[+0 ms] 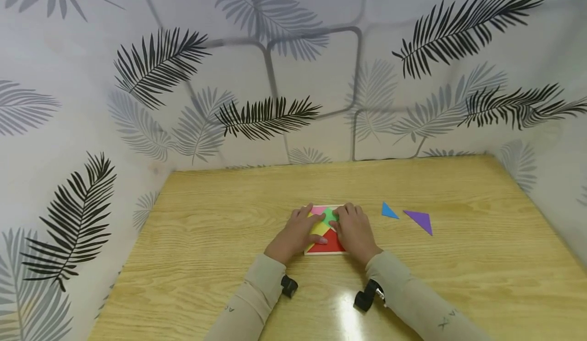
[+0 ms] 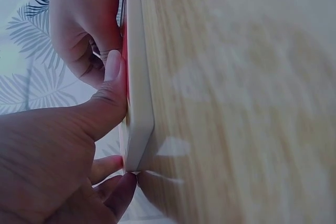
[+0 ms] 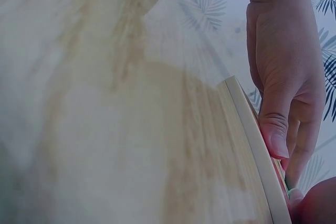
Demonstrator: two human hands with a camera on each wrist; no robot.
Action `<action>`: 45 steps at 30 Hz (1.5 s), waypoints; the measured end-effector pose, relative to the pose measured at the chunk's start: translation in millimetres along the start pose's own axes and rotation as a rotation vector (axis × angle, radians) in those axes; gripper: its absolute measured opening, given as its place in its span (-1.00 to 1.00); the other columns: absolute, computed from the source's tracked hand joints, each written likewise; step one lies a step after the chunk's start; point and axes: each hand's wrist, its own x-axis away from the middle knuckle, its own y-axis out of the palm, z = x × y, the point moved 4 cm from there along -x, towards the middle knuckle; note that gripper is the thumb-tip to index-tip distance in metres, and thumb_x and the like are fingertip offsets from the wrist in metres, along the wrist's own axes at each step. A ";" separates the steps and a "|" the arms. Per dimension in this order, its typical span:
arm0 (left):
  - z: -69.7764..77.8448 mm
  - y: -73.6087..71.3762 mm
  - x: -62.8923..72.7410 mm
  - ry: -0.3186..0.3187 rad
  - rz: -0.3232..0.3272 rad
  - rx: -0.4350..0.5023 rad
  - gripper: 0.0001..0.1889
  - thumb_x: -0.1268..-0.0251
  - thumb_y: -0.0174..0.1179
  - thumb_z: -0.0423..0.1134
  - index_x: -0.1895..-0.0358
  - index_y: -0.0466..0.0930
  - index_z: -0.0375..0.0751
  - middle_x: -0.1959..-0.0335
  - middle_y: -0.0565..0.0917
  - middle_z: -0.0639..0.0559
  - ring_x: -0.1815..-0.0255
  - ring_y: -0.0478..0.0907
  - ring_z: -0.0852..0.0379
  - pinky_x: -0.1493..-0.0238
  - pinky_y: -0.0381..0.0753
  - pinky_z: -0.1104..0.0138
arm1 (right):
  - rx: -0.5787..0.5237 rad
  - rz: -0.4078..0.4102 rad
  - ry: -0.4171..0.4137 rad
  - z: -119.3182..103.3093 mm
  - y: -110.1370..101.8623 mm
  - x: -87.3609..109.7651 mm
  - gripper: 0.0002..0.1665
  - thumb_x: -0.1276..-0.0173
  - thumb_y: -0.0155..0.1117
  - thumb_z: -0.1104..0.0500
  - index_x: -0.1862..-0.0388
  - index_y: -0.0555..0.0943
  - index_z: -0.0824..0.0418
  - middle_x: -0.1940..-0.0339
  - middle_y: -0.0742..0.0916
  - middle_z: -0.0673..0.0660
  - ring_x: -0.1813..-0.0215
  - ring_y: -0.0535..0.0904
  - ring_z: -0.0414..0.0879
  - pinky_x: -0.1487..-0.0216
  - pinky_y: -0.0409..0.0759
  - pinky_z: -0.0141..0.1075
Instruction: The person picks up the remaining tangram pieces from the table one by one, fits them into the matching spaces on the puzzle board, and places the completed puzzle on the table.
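Note:
A shallow square tray (image 1: pixel 325 253) with a pale rim lies on the table, holding flat tangram pieces. A red triangle (image 1: pixel 326 245) fills its near side, with yellow (image 1: pixel 317 227), pink (image 1: pixel 317 210) and green (image 1: pixel 329 217) pieces beyond. My left hand (image 1: pixel 295 234) grips the tray's left side, its thumb (image 2: pixel 112 72) over the red piece and other fingers at the edge. Over the right side, my right hand (image 1: pixel 356 233) has thumb and forefinger curled at the green piece. That hand covers the tray's right part. The right wrist view shows mostly the left hand (image 3: pixel 286 77).
To the right of the tray lie a small blue triangle (image 1: pixel 389 211) and a larger purple triangle (image 1: pixel 420 220). The wood-grain table (image 1: pixel 206 213) meets leaf-patterned cloth (image 1: pixel 312 142) at the back and sides. Each wrist wears a black camera (image 1: pixel 289 286).

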 end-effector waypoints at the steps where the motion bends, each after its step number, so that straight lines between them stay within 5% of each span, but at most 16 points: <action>1: 0.4 -0.6 0.4 -0.001 -0.001 0.000 -0.27 -0.10 0.18 0.16 -0.36 0.30 -0.01 -0.44 0.07 -0.17 -0.38 0.03 -0.20 -0.27 0.22 0.05 | -0.004 0.001 0.001 0.3 0.1 -0.2 -0.69 -0.28 0.28 0.09 0.13 0.57 0.29 0.24 0.54 0.15 0.20 0.40 0.05 0.18 0.44 -0.12; 13: 2.3 -3.4 3.0 -0.019 -0.018 0.031 -0.27 -0.10 0.17 0.16 -0.36 0.29 0.02 -0.45 0.04 -0.14 -0.40 0.00 -0.19 -0.26 0.24 0.04 | -0.117 -0.031 0.009 4.1 -2.0 4.2 -0.73 -0.33 0.20 0.22 0.03 0.58 0.30 0.16 0.55 0.16 0.12 0.41 0.07 0.02 0.40 -0.07; 28: 4.5 -6.5 2.3 -0.029 -0.039 0.039 -0.27 -0.08 0.18 0.15 -0.37 0.29 0.02 -0.46 0.03 -0.12 -0.38 0.03 -0.16 -0.22 0.29 0.06 | -0.298 -0.009 -0.039 8.2 -11.1 11.7 -0.76 -0.28 0.22 0.32 0.06 0.59 0.28 0.19 0.54 0.16 0.12 0.40 0.07 0.11 0.38 -0.08; 35: 2.7 -3.9 2.0 -0.030 -0.040 0.050 -0.26 -0.09 0.17 0.16 -0.38 0.26 0.05 -0.47 0.01 -0.10 -0.39 0.01 -0.15 -0.24 0.26 0.06 | -0.395 -0.001 0.025 22.1 -16.8 16.2 -0.73 -0.34 0.13 0.28 0.00 0.56 0.26 0.09 0.52 0.16 0.02 0.34 0.08 0.05 0.38 -0.08; 45: 3.1 -3.8 2.6 -0.024 -0.038 0.061 -0.26 -0.08 0.20 0.12 -0.38 0.27 0.03 -0.46 0.02 -0.11 -0.39 -0.01 -0.15 -0.26 0.22 0.06 | -0.320 0.028 0.167 67.9 -34.8 22.8 -0.68 -0.32 0.11 0.26 -0.04 0.53 0.30 0.03 0.51 0.25 0.01 0.34 0.14 0.03 0.35 0.00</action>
